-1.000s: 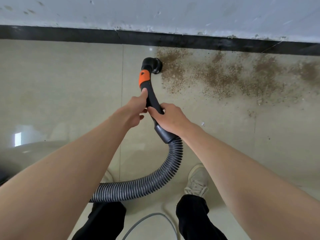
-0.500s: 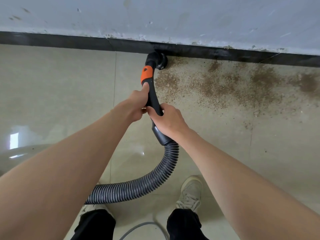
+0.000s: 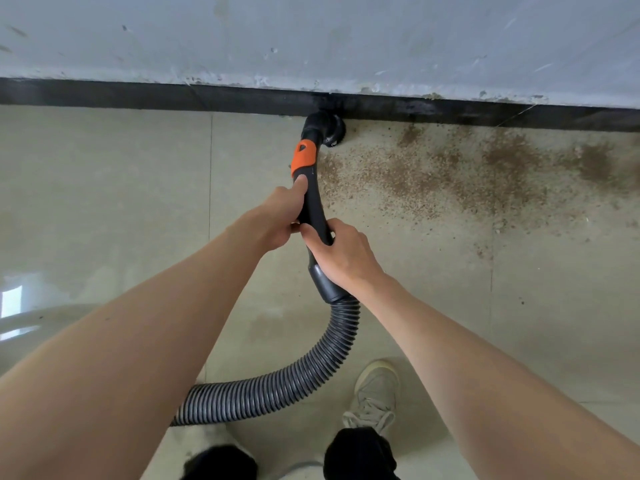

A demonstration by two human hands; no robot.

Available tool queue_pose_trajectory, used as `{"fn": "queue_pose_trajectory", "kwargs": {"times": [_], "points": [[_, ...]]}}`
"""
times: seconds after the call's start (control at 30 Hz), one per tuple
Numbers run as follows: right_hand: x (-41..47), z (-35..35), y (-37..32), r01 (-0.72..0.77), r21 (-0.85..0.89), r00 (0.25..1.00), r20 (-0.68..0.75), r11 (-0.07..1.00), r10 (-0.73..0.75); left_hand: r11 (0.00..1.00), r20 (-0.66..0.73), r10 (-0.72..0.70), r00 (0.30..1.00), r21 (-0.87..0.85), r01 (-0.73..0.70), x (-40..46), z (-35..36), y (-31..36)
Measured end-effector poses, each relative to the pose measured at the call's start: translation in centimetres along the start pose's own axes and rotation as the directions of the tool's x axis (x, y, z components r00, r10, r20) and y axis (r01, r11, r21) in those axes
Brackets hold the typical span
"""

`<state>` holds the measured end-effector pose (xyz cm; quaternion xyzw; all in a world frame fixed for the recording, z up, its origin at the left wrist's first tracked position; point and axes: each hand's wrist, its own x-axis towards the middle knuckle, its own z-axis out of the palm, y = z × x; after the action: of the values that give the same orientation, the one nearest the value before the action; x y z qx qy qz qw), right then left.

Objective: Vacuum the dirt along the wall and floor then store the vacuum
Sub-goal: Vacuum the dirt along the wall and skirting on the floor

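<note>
A black vacuum handle with an orange band ends in a round nozzle that sits on the floor against the black skirting. My left hand grips the handle high up, thumb pointing toward the orange band. Just below it, my right hand grips the handle above the cuff. A ribbed grey hose curves back and left from the cuff. Brown dirt is spread over the tiles to the right of the nozzle, along the skirting.
A scuffed white wall rises above the skirting. My right foot in a pale sneaker and both dark trouser legs are at the bottom. A pale curved object shows at the left edge. Beige tiles lie left of the nozzle.
The nozzle has moved forward across the floor to the skirting. Both hands kept their grip and moved with it. The dirt patch right by the nozzle's earlier spot looks thinner.
</note>
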<state>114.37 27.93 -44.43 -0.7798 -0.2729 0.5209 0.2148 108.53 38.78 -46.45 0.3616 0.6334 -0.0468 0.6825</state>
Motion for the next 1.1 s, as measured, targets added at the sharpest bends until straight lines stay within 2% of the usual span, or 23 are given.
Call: {"fn": "queue_pose_trajectory", "kwargs": {"times": [0.1, 0.2, 0.5, 0.87, 1.1], "points": [[0.1, 1.3, 0.2, 0.015, -0.004, 1.0, -0.007, 1.0, -0.015, 1.0, -0.017, 0.011, 1.0, 0.027, -0.011, 0.4, -0.8, -0.6], [0.2, 2.8, 0.1, 0.043, -0.051, 0.999, 0.0, 0.998, -0.043, 1.0, -0.071, -0.006, 0.997, -0.018, 0.005, 0.7, -1.7, -1.2], [1.6, 8.0, -1.7, 0.206, -0.218, 0.973, 0.151, 0.954, -0.176, 0.992, -0.295, 0.024, 0.955, -0.115, -0.061, 2.7, -8.2, -5.5], [3.4, 7.9, 4.0, 0.293, -0.26, 0.956, 0.099, 0.92, -0.276, 0.969, -0.232, 0.194, 0.953, -0.106, -0.223, 5.3, -4.8, -8.6], [4.2, 8.9, 7.2, 0.336, -0.265, 0.941, 0.052, 0.904, -0.334, 0.951, -0.257, 0.258, 0.931, -0.101, -0.291, 7.3, -3.8, -10.5]]}}
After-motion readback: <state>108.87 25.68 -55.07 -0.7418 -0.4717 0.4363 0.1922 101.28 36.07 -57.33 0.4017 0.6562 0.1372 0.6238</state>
